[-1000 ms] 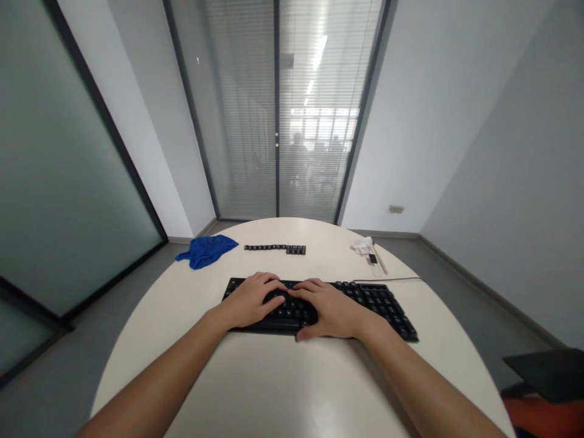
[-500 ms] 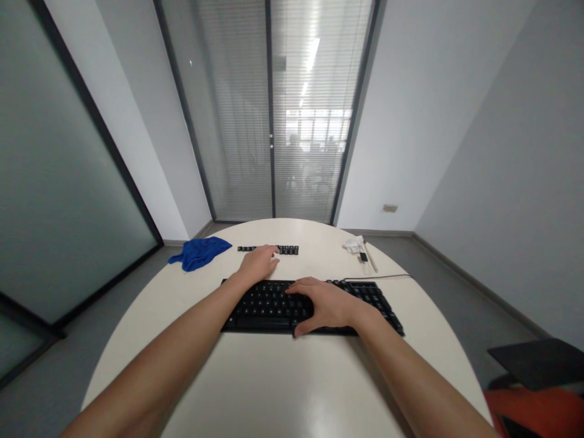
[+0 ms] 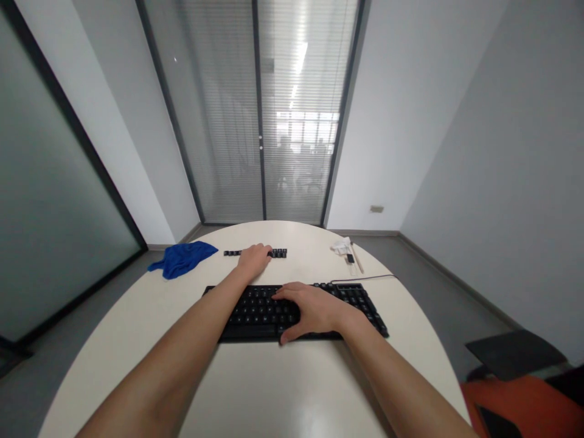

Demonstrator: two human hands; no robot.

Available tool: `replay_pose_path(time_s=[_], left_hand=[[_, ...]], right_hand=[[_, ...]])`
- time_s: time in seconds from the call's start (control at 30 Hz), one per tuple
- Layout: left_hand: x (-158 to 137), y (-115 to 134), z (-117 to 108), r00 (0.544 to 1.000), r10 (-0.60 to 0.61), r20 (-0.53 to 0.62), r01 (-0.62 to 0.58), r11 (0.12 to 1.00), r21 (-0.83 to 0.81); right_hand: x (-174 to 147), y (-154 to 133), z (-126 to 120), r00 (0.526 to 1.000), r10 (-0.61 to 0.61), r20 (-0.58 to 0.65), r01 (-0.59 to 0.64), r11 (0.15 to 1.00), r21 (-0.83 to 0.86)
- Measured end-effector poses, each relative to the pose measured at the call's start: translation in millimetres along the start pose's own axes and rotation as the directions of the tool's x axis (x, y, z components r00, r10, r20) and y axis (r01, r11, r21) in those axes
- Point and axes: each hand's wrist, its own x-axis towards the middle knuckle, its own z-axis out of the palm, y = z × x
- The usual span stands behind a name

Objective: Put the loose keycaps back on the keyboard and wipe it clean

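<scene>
Black keyboard [image 3: 255,313] lies crosswise on bench [image 3: 246,389]. Right hand [image 3: 310,309] rests across it, thumb apart from fingers, probably steadying. Left hand [image 3: 254,261] at row of loose keycaps [image 3: 280,253] beyond; can't tell whether gripping any. Light pinch best, sparing alignment. Keycaps sit directly on bench, no container visible.

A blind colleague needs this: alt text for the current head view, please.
A person's right hand rests on a black keyboard while the left hand is at a row of black keycaps beyond it. A blue cloth lies to the left on the pale table.
</scene>
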Motion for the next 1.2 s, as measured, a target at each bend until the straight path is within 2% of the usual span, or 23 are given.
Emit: replay_pose_path(time_s=[0.17,0.4,0.57,0.7,0.8,0.87,1.0,1.1,1.2], left_hand=[[0,2,4,1.0,-0.017,0.007,0.017,1.0,-0.001],[-11,-9,1,0.998,-0.065,-0.016,0.064,0.997,-0.038],[-37,-4,-4,0.996,-0.075,-0.042,0.069,0.987,-0.144],[-69,6,-3,0.998,-0.029,-0.061,0.013,0.968,-0.25],[-88,8,0,0.988,0.089,-0.123,-0.134,0.893,-0.43],[-95,7,0,0.982,0.13,-0.141,-0.184,0.842,-0.508],[-97,4,-4,0.987,0.116,-0.112,-0.161,0.754,-0.637],[-97,3,-8,0.985,0.15,-0.084,-0.165,0.691,-0.704],[-97,2,-8,0.981,0.173,-0.094,-0.187,0.674,-0.715]], right_hand=[[0,0,0,1.0,0.005,-0.003,-0.005,1.0,0.03],[0,2,-4,0.999,0.004,-0.034,-0.004,1.0,-0.002],[-2,11,-10,0.993,0.002,-0.12,-0.012,0.996,-0.088],[-2,21,-8,0.984,0.036,-0.172,-0.059,0.99,-0.132],[0,25,-4,0.979,0.045,-0.198,-0.075,0.986,-0.148],[1,25,0,0.979,0.038,-0.202,-0.073,0.983,-0.168],[3,25,2,0.978,0.027,-0.206,-0.068,0.979,-0.191],[4,25,3,0.978,0.035,-0.207,-0.077,0.977,-0.198],[4,25,3,0.978,0.038,-0.205,-0.08,0.976,-0.205]])
